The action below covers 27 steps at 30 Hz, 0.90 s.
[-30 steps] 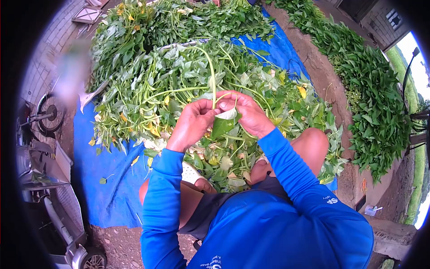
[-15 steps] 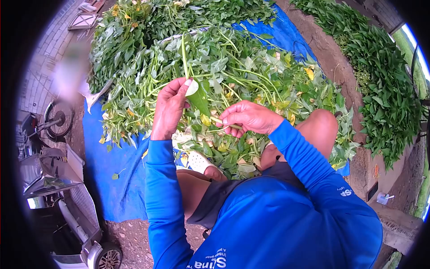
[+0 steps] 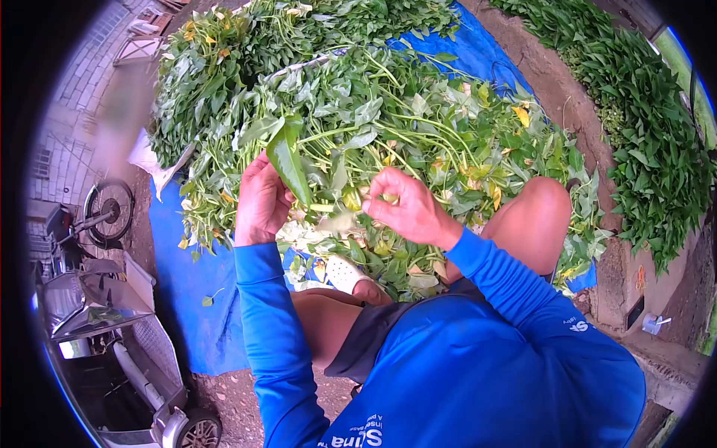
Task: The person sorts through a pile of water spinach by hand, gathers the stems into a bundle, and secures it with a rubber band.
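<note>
My left hand (image 3: pixel 260 201) grips a green stem with a long leaf (image 3: pixel 287 160) that hangs over the thumb, held above the left part of a big heap of leafy green stems (image 3: pixel 418 119). My right hand (image 3: pixel 405 207) is pinched shut a little to the right, over the near edge of the heap; a small pale leaf piece (image 3: pixel 337 221) blurs just below and left of it, and whether the fingers hold anything is unclear. Both sleeves are blue. My bare knees rest against the heap.
The heap lies on a blue tarp (image 3: pixel 179 261) over dirt ground. A second pile of greens (image 3: pixel 642 127) runs along a low earthen ledge at right. A white sandal (image 3: pixel 345 272) shows by my left leg. A motorbike (image 3: pixel 89 299) stands at left.
My hands parted from one stem. The left hand carried the stem and leaf leftward and lower; the right hand pulled off, rose slightly, and a pale leaf piece drops beside it.
</note>
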### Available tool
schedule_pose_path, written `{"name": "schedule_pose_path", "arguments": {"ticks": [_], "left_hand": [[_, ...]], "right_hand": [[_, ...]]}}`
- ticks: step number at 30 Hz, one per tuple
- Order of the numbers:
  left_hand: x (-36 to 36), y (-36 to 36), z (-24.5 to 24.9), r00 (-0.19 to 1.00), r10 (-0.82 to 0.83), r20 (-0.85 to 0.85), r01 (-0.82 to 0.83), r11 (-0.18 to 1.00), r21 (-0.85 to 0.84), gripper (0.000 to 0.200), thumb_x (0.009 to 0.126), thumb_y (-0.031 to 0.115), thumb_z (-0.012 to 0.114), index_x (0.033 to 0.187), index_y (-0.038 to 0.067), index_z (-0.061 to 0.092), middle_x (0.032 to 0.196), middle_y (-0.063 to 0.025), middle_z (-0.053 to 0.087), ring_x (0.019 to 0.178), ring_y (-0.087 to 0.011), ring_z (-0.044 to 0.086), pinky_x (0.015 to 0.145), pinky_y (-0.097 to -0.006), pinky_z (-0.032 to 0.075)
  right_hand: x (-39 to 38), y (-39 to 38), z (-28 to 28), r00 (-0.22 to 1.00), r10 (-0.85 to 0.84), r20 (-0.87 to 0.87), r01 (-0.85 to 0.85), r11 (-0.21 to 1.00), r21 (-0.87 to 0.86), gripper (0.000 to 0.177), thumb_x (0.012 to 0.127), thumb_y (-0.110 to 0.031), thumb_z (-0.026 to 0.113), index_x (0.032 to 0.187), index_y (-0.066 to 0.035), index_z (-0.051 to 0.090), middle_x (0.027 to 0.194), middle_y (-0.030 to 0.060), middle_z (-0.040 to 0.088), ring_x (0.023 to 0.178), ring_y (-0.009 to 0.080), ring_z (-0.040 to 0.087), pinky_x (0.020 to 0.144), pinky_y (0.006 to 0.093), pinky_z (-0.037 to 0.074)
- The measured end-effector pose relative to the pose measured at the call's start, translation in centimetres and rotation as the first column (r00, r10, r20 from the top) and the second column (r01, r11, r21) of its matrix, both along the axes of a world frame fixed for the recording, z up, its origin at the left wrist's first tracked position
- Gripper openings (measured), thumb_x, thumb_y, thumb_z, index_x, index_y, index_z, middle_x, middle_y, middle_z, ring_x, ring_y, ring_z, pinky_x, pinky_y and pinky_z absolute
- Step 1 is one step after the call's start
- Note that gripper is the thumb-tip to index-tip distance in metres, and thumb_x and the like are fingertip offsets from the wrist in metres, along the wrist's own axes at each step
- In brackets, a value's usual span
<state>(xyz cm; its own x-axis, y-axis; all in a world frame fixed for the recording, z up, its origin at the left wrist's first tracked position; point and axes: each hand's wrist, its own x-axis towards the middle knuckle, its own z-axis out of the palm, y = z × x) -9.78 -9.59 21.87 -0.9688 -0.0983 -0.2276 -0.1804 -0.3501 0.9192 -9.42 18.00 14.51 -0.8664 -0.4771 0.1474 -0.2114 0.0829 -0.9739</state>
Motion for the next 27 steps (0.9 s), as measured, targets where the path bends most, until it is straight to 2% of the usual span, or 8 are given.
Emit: {"name": "schedule_pose_path", "arguments": {"ticks": [3,5,10,13,17,20,23,27], "left_hand": [[0.0,0.6,0.3,0.986,-0.167,-0.026,0.168,0.952,0.255,0.037,0.109,0.014,0.061,0.143,-0.001,0.059,0.095,-0.0075,0.071,0.071,-0.0099,0.069,0.053,-0.0186,0.05],[-0.4,1.2,-0.2,0.991,-0.133,0.005,0.126,0.955,0.27,0.04,0.109,0.014,0.061,0.146,0.0,0.057,0.102,-0.0094,0.071,0.084,-0.0156,0.074,0.057,-0.0212,0.057],[-0.5,1.3,-0.2,0.995,-0.048,-0.091,0.074,0.951,0.299,0.037,0.108,0.008,0.059,0.145,0.003,0.059,0.098,-0.0065,0.072,0.08,-0.0157,0.074,0.054,-0.0211,0.054],[-0.7,0.4,-0.8,0.995,0.068,-0.071,-0.06,0.992,0.109,0.031,0.107,0.003,0.058,0.138,0.004,0.062,0.099,-0.0067,0.073,0.078,-0.0123,0.072,0.052,-0.0199,0.051],[0.0,1.1,-0.1,0.999,-0.04,0.037,0.041,0.999,-0.026,0.026,0.105,0.003,0.059,0.131,0.005,0.064,0.101,-0.0055,0.074,0.077,-0.0104,0.07,0.055,-0.0205,0.054],[0.5,2.3,-0.5,0.982,-0.159,0.099,0.17,0.977,-0.124,0.021,0.103,0.007,0.063,0.125,0.009,0.064,0.099,-0.002,0.075,0.074,-0.0066,0.069,0.058,-0.0215,0.055],[0.6,5.4,-0.1,0.958,-0.223,0.182,0.263,0.934,-0.24,0.022,0.102,0.01,0.067,0.124,0.012,0.064,0.097,-0.0042,0.075,0.08,-0.0127,0.074,0.06,-0.0219,0.056],[0.4,6.3,-0.9,0.952,-0.253,0.175,0.286,0.937,-0.201,0.021,0.103,0.016,0.071,0.123,0.013,0.063,0.098,-0.0057,0.075,0.086,-0.0176,0.078,0.066,-0.0246,0.061]], "right_hand": [[-2.3,-2.5,1.6,0.993,0.088,-0.081,-0.091,0.995,-0.043,0.043,0.104,-0.016,0.067,0.143,0.0,0.061,0.127,0.0166,0.074,0.108,0.0226,0.072,0.087,0.0389,0.059],[-3.0,-3.8,1.7,0.955,0.159,-0.251,-0.149,0.987,0.058,0.044,0.104,-0.017,0.067,0.145,-0.004,0.062,0.126,0.0206,0.073,0.11,0.0296,0.073,0.092,0.0417,0.058],[-0.2,-4.3,1.6,0.951,0.232,-0.205,-0.194,0.963,0.189,0.022,0.103,-0.023,0.071,0.101,-0.002,0.075,0.089,0.0153,0.066,0.086,0.0359,0.067,0.077,0.0477,0.053],[3.8,-2.3,-0.5,0.858,0.394,-0.328,-0.35,0.918,0.187,0.03,0.108,-0.029,0.065,0.104,-0.001,0.072,0.086,0.013,0.064,0.081,0.032,0.066,0.076,0.0463,0.053],[1.6,0.7,0.8,0.918,0.205,0.34,-0.232,0.972,0.041,0.038,0.114,-0.038,0.055,0.102,-0.004,0.068,0.085,0.0024,0.065,0.076,0.012,0.06,0.066,0.0367,0.054],[-3.1,1.0,3.8,0.907,-0.127,0.402,0.195,0.972,-0.132,0.048,0.105,-0.054,0.067,0.106,-0.006,0.069,0.066,-0.0058,0.05,0.053,0.0044,0.042,0.052,0.024,0.039],[-7.4,1.3,6.5,0.908,-0.04,0.418,0.125,0.976,-0.177,0.053,0.098,-0.058,0.074,0.1,-0.005,0.072,0.067,-0.0082,0.043,0.059,0.006,0.038,0.057,0.0256,0.031],[-7.6,0.8,5.9,0.963,0.133,0.234,-0.151,0.987,0.059,0.034,0.096,-0.031,0.081,0.113,-0.002,0.081,0.093,0.0073,0.077,0.084,0.0103,0.068,0.078,0.0302,0.054]]}}
